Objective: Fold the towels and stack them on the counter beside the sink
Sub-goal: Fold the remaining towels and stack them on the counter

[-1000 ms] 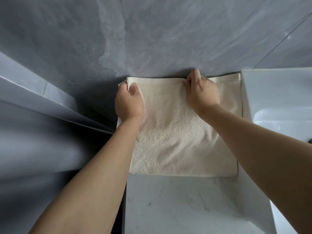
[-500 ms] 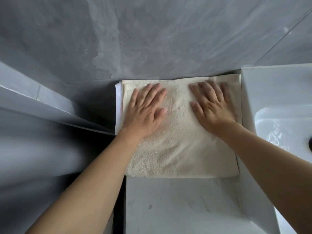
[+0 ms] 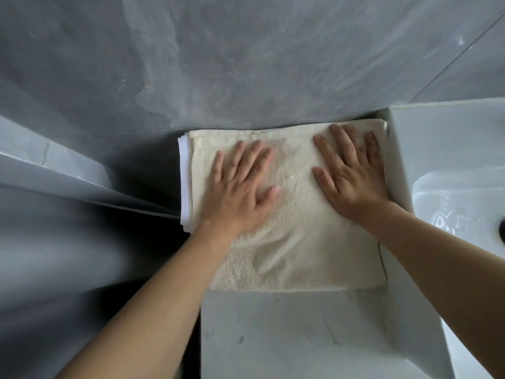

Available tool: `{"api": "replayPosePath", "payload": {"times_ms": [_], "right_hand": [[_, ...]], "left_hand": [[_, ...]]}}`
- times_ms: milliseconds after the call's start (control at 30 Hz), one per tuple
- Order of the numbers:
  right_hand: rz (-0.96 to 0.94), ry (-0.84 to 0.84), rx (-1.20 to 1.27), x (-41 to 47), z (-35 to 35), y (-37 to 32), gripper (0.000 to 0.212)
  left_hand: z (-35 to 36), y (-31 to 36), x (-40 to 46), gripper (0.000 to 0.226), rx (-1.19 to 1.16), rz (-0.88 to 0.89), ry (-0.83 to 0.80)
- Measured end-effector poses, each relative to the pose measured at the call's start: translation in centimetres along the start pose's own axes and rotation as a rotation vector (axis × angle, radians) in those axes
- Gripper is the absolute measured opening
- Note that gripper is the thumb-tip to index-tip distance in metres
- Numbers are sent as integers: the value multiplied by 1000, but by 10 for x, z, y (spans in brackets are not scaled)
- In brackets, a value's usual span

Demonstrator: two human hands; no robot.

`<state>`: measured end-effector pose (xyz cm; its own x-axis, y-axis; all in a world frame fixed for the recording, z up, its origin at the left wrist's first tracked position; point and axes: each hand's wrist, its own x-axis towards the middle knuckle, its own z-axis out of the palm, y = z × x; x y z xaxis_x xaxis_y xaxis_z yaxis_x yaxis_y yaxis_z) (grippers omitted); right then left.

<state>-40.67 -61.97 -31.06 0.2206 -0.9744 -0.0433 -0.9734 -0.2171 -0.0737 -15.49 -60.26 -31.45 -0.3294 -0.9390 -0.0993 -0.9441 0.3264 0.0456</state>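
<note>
A folded cream towel (image 3: 295,250) is pressed flat on the counter (image 3: 287,332) beside the sink (image 3: 448,203) by the left hand (image 3: 240,198) and right hand (image 3: 352,179), fingers straight and spread; a white towel (image 3: 185,184) possibly lies beneath.

Soft, dim daylight is seen; glare is caught on the sink (image 3: 448,203), edges are warped and blurred at left.

Left hand (image 3: 240,192), right hand (image 3: 349,176) flat on folded cream towel (image 3: 295,255), counter (image 3: 287,337)
</note>
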Motion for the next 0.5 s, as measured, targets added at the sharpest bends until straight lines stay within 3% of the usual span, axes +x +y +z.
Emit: {"api": "replayPosePath", "payload": {"times_ms": [167,267,333,400,500], "right_hand": [[70,-75,23,-5,-9,-5,63],[159,50,182,-43,-18,-24,64],[12,134,204,-88,-15,-46,61],[-102,110,184,-122,-3,-57,59],[30,91,239,-126,-3,-48,60]], "left_hand": [[-7,-41,-19,67,89,-90,-45],[-18,-24,-42,67,-29,-213,30],[-20,1,-73,65,-96,-136,178],[-10,30,-104,62,-125,51,219],[4,50,-121,61,-117,91,171]]}}
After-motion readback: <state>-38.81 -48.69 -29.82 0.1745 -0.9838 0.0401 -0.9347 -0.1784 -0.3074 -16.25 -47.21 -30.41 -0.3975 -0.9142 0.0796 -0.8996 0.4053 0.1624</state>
